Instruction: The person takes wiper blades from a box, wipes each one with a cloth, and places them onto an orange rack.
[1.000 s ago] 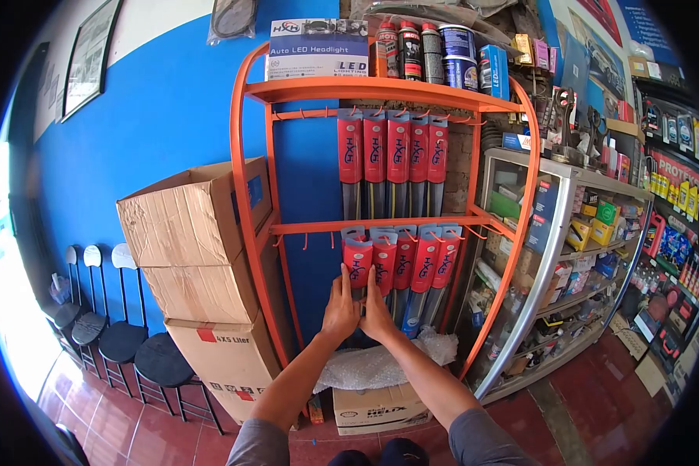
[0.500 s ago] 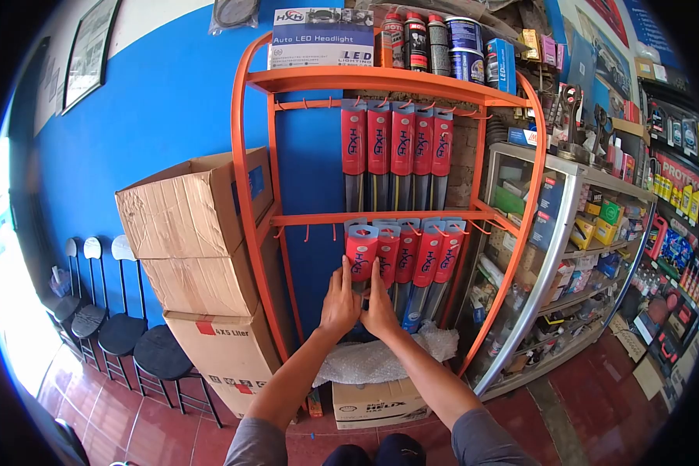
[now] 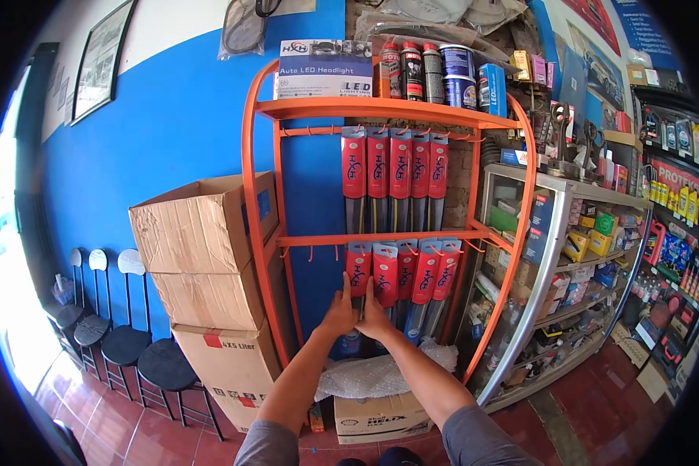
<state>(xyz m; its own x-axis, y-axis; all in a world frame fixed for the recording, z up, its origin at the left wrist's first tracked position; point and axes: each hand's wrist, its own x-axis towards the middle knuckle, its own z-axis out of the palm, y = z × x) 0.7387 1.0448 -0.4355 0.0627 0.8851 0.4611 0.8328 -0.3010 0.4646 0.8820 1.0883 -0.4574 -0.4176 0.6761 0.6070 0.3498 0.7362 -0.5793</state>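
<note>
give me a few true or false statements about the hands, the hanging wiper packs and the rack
1. Both hands, left hand and right hand, are at the lower row of wiper packs. True.
2. The rack is green. False: it is orange.
3. Stacked cardboard boxes stand left of the rack. True.
4. The upper row of wiper packs has no packs. False: several red packs hang there.
5. Cans stand on the top shelf. True.
</note>
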